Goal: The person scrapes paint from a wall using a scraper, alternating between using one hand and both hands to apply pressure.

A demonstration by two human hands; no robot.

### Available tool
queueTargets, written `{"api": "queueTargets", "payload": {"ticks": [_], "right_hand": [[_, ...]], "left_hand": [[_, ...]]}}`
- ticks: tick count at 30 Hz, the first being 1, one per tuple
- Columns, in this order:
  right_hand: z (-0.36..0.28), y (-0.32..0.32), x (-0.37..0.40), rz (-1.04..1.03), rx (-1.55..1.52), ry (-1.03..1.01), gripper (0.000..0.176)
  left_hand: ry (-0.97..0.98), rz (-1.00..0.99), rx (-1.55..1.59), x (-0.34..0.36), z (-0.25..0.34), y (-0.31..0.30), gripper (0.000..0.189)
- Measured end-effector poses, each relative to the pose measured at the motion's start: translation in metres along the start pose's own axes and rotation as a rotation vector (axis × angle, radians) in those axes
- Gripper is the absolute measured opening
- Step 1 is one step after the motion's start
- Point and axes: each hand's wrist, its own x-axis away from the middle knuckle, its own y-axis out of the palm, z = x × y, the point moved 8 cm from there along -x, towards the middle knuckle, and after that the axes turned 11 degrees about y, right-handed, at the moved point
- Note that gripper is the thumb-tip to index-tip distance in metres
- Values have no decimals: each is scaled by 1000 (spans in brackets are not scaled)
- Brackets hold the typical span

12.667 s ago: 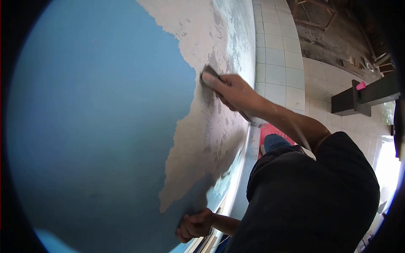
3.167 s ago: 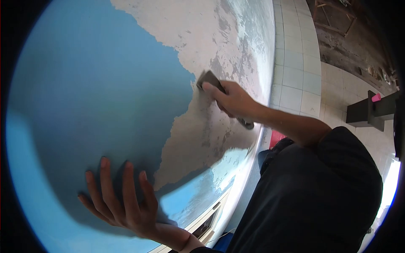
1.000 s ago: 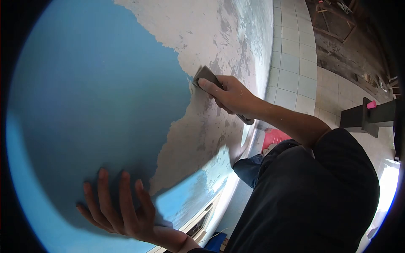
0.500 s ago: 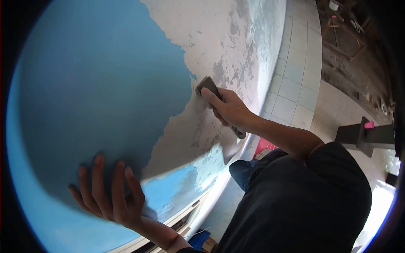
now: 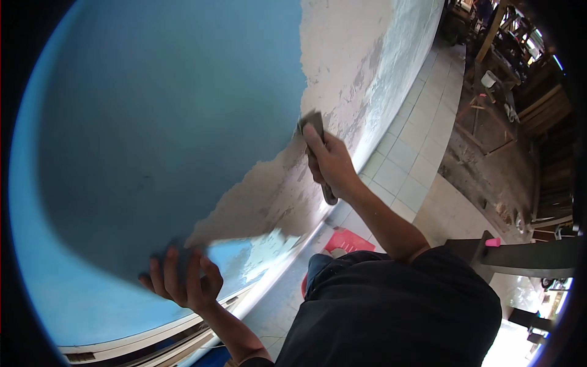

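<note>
My right hand (image 5: 330, 160) is wrapped round a dark scraper (image 5: 313, 122), its blade end against the wall at the border between blue paint (image 5: 183, 110) and a bare, pale patch (image 5: 345, 67). The scraper's handle end shows below the hand. Lower left, my left hand (image 5: 183, 284) has its fingers apart at the blue wall, near the lower tip of the pale patch, and holds nothing. Whether its fingertips touch the wall I cannot tell.
Below the wall lies a tiled floor (image 5: 403, 153) with a red item (image 5: 350, 241) on it. A slatted frame (image 5: 140, 342) is at the lower left. At the right stand a dark beam (image 5: 526, 255) with a pink cup (image 5: 493, 243) and a wooden frame (image 5: 489, 125).
The view has turned, showing more of the floor and the cluttered area at the right. My right hand with the scraper appears slightly further right; my left hand appears lower, its fingers more bent.
</note>
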Motion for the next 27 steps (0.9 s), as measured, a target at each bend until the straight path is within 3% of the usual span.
{"api": "queueTargets", "payload": {"ticks": [2,8,12,16,22,25,27], "right_hand": [[23,-2,-1,25,13,42,45],[-17,-2,-2,40,-4,-63,43],[15,-1,-2,71,23,10,45],[-20,-2,-1,82,35,-75,47],[11,-6,-10,23,33,11,44],[-9,-7,-9,22,73,-76,43],[-3,-9,-8,2,88,-53,51]], "left_hand": [[-95,39,-27,28,-1,-5,11],[-315,153,-219,75,-15,-32,38],[-363,181,-265,85,-20,-30,45],[-302,198,-338,79,-17,-28,44],[-326,221,-330,77,-13,-29,42],[-263,245,-307,76,-15,-29,39],[-282,227,-308,78,-14,-29,36]]}}
